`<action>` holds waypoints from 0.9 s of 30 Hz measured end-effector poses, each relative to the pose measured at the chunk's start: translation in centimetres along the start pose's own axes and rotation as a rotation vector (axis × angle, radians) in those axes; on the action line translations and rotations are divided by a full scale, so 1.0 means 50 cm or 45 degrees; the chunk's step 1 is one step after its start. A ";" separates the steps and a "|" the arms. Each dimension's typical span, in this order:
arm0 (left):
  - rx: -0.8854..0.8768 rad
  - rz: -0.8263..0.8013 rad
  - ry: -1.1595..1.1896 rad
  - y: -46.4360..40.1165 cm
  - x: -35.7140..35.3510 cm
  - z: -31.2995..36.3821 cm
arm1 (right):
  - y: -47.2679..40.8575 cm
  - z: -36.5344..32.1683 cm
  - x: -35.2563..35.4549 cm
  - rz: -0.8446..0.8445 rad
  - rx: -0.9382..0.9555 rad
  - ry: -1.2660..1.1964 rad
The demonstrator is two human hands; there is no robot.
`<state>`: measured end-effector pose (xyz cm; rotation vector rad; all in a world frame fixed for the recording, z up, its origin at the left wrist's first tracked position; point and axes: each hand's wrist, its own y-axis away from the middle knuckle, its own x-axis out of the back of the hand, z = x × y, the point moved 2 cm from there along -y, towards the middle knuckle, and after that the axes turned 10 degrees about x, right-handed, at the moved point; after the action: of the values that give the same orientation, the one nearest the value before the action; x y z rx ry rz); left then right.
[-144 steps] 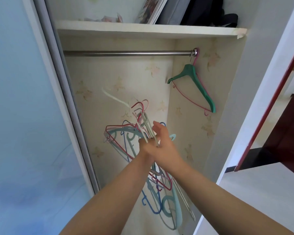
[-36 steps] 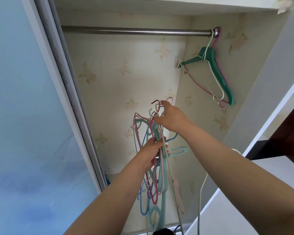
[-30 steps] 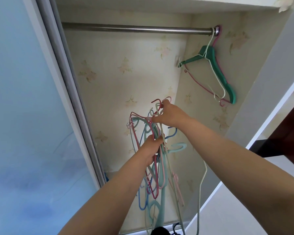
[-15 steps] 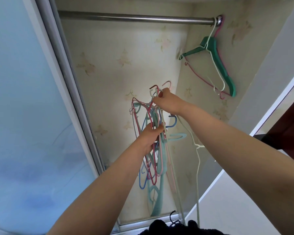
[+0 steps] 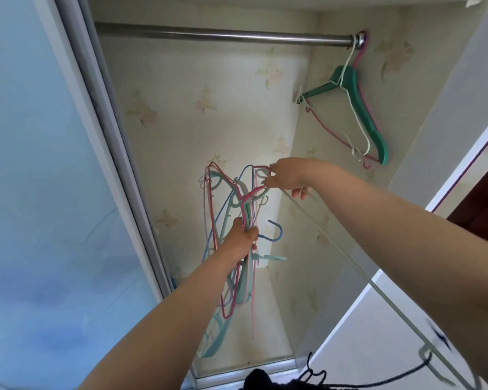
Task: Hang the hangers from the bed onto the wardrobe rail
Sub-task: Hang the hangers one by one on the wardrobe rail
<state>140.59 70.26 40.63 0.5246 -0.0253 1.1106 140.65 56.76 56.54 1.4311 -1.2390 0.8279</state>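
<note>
My left hand (image 5: pixel 238 240) grips the bunch of hangers (image 5: pixel 237 220) below the wardrobe rail (image 5: pixel 223 35). My right hand (image 5: pixel 289 175) pinches a pale wire hanger (image 5: pixel 350 260), fingers curled round it beside the bunch's hooks.

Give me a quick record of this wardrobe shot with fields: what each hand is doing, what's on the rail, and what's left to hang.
left hand: grips the bundle of hangers around its middle
right hand: pinches a pale wire hanger drawn out of the bundle's top
wardrobe rail: steel, bare except at its right end
hung so far: green hanger, white wire hanger and pink wire hanger, against the right wall
left to hang: the bundle, pink, blue and mint hangers tangled
</note>
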 end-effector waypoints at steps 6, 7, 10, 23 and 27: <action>-0.075 0.032 -0.227 -0.002 -0.011 -0.044 | -0.002 -0.013 0.012 -0.218 -0.088 0.373; -0.084 0.035 -0.276 -0.003 -0.013 -0.052 | -0.004 -0.017 0.014 -0.221 -0.092 0.395; -0.131 0.042 -0.450 0.002 -0.026 -0.075 | -0.015 -0.024 0.028 -0.198 -0.088 0.350; 0.188 0.083 0.089 -0.033 0.013 -0.117 | -0.048 -0.020 0.081 0.523 0.104 -0.195; 0.337 0.122 0.427 -0.045 0.035 -0.124 | -0.045 0.002 0.085 0.644 0.130 -0.517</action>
<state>141.84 73.54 34.77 0.5702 0.3969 1.2925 143.81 55.45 59.93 1.4291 -1.9438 0.9725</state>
